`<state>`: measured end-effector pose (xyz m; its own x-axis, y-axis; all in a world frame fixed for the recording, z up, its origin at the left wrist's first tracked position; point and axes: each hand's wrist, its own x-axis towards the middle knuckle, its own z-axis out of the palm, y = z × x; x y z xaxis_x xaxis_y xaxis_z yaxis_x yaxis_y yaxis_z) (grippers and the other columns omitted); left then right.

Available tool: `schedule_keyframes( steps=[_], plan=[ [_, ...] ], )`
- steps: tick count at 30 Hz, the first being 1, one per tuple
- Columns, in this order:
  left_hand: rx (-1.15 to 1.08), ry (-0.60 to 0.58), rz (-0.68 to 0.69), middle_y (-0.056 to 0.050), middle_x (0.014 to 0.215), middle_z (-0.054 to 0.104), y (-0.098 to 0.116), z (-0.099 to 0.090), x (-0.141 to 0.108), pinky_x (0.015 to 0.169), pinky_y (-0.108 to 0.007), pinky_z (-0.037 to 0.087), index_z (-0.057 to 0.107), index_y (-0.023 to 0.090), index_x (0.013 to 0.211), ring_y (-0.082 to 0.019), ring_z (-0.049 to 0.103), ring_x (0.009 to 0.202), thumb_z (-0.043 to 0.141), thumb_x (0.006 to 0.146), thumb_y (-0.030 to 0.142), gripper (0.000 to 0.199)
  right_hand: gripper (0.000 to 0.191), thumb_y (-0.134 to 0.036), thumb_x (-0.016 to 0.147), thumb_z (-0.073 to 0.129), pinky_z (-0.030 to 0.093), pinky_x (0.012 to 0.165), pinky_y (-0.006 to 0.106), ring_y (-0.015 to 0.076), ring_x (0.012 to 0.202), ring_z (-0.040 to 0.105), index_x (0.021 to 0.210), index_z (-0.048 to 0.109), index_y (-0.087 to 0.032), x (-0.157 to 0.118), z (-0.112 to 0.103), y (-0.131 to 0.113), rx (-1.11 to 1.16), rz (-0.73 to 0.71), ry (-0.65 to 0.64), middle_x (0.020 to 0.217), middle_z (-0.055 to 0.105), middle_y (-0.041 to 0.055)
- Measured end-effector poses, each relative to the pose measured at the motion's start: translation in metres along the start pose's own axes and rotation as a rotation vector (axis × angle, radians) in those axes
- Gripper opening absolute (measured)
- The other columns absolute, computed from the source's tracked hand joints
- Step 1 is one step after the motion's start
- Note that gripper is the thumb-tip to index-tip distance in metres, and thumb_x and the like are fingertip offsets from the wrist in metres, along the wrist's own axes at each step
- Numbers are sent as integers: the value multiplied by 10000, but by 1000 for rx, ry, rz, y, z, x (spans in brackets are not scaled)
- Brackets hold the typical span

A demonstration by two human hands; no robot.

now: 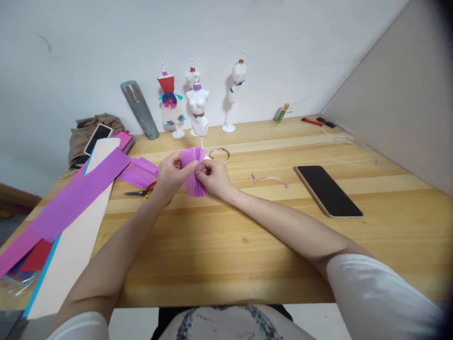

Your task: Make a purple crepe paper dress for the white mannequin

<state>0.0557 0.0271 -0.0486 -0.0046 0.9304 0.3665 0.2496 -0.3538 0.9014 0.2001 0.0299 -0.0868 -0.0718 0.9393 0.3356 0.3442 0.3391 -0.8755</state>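
A gathered piece of purple crepe paper (pixel 196 186) is held between my two hands above the table, its folds fanning out above and below. My left hand (pixel 172 172) grips it from the left, thumb laid across its middle. My right hand (pixel 216 175) pinches the gathered centre from the right. Close by my left wrist lie scissors (pixel 136 192), their handles partly hidden, and a cut purple crepe strip (pixel 139 172). Behind my right hand sits a small reddish ring-shaped roll (pixel 223 150). Right of it is a thin tie with a purple scrap (pixel 253 178).
Several small white dress forms (pixel 198 106) stand by the wall, one dressed in red. A grey-green bottle (pixel 141 111) leans there. Long crepe sheets (pixel 81 198) cover the left side. A phone (pixel 327 191) lies right, a small green tube (pixel 282 113) behind it.
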Motion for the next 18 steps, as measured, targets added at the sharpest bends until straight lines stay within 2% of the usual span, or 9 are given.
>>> schedule_keyframes(
  steps=[4,8,10,14,18],
  plan=[
    [10,42,-139,51,457,460,2,0,-2,422,-216,275,546,176,490,-74,377,442,741,648,219,255,185,-172,739,583,328,568,269,115,541,433,589,482,-210,-5,-1,-6,-41,6,-40,540,480,-44],
    [-299,-62,-393,16,495,552,3,3,-4,435,-243,418,582,175,547,-115,502,445,730,662,279,214,186,-174,734,588,326,559,271,111,528,426,585,483,-210,-6,-2,-10,-38,46,-49,534,481,-48],
    [-413,-87,-455,0,530,594,2,3,-4,456,-262,474,603,174,586,-130,545,465,733,661,314,206,189,-176,735,591,327,558,271,110,527,425,584,482,-210,-6,-2,-11,-30,61,-48,535,481,-48],
    [-442,-10,-397,17,535,585,-1,4,-2,449,-225,451,600,176,610,-101,515,462,744,670,329,219,181,-171,733,589,333,557,266,107,522,427,590,484,-209,-5,-2,-12,-14,75,-53,529,474,-52],
    [-293,92,-222,53,488,489,-2,4,-2,433,-182,341,528,174,538,-62,421,454,726,674,287,266,184,-180,728,587,327,548,261,103,508,426,584,477,-210,-5,-1,-11,-28,54,-53,514,473,-56]
  ],
)
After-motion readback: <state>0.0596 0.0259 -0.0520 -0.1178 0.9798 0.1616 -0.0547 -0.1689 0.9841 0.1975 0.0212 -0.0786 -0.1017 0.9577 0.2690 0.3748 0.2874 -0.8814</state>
